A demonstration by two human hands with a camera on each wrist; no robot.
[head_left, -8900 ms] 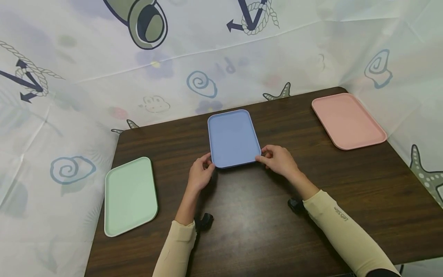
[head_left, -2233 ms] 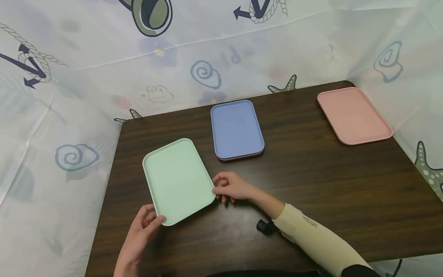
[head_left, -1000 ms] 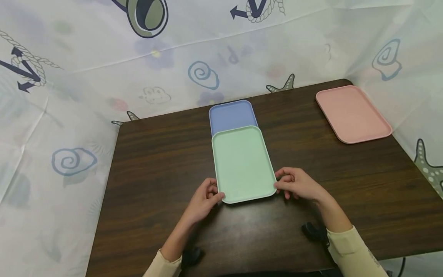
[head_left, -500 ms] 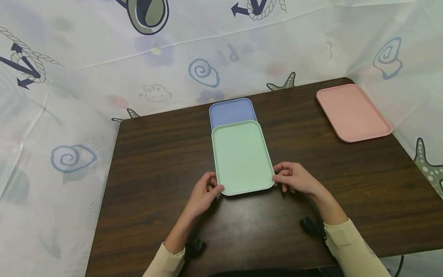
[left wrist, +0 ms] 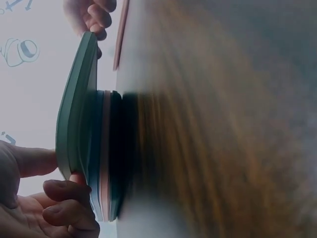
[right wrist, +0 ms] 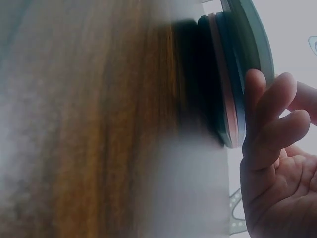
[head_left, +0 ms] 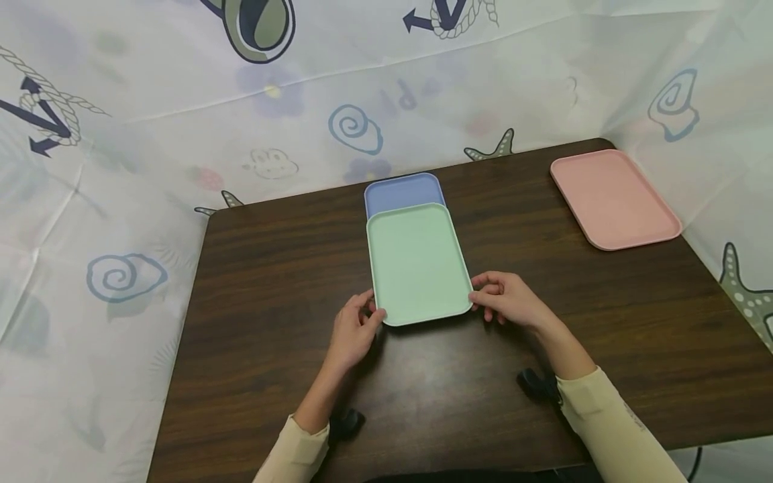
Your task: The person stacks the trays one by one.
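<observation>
A mint green tray (head_left: 419, 263) hangs tilted over a stack topped by a blue tray (head_left: 403, 190), covering most of it. My left hand (head_left: 371, 312) pinches its near left corner and my right hand (head_left: 480, 299) pinches its near right corner. In the left wrist view the green tray (left wrist: 74, 114) is lifted off the stack (left wrist: 103, 163), which shows blue, pink and dark layers, with my thumb above and fingers (left wrist: 64, 208) below. The right wrist view shows the same green tray (right wrist: 253, 42) above the stack (right wrist: 225, 99), my fingers (right wrist: 270, 124) curled at its edge.
A pink tray (head_left: 614, 199) lies at the far right corner of the dark wooden table (head_left: 278, 282). Printed white sheets (head_left: 151, 134) wall the table at the back and on both sides.
Both hands carried the green tray from the table's left to the middle, then pushed it away from me over the blue tray, which is now mostly covered.
</observation>
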